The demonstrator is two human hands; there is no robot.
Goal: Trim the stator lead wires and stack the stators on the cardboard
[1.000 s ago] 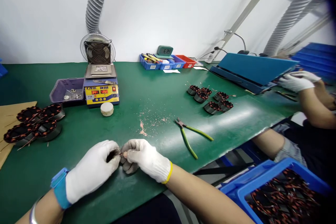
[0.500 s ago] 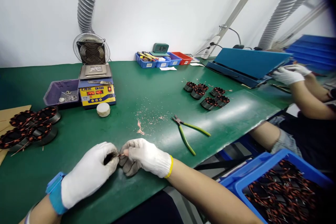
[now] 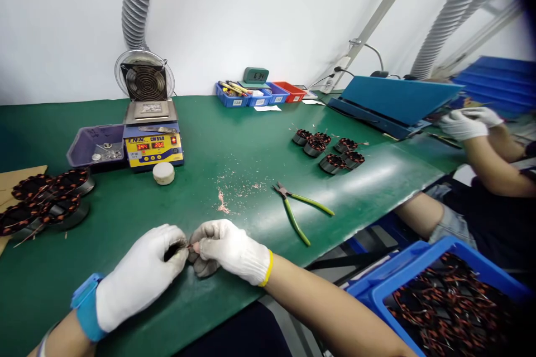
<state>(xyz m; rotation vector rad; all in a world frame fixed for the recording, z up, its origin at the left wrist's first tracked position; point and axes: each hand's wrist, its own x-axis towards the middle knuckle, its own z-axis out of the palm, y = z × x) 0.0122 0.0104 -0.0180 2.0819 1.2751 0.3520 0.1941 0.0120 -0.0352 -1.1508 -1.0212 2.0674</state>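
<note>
In the head view, the gloved left hand (image 3: 142,276) is curling half closed just above the green bench (image 3: 146,212), its thumb and fingertips nearly meeting; the hollow is showing too dark to tell what it may be holding. The gloved right hand (image 3: 228,251) is pinching, thumb against fingers, a thin wire (image 3: 190,246) that is lying between the two hands, right at the left fingertips. Beyond them, pinkish scraps (image 3: 223,203) are lying scattered, and green-handled pliers (image 3: 285,193) are resting with handles spread to their right. Four wound rings (image 3: 71,215) are sitting at the left, near a yellow-and-blue heating unit (image 3: 153,152) and a white round block (image 3: 163,173). Smaller wound rings (image 3: 332,165) are standing farther right, while a blue crate (image 3: 379,293) is holding many more. At the far right, a co-worker's gloved hands (image 3: 464,125) are working close together.
</note>
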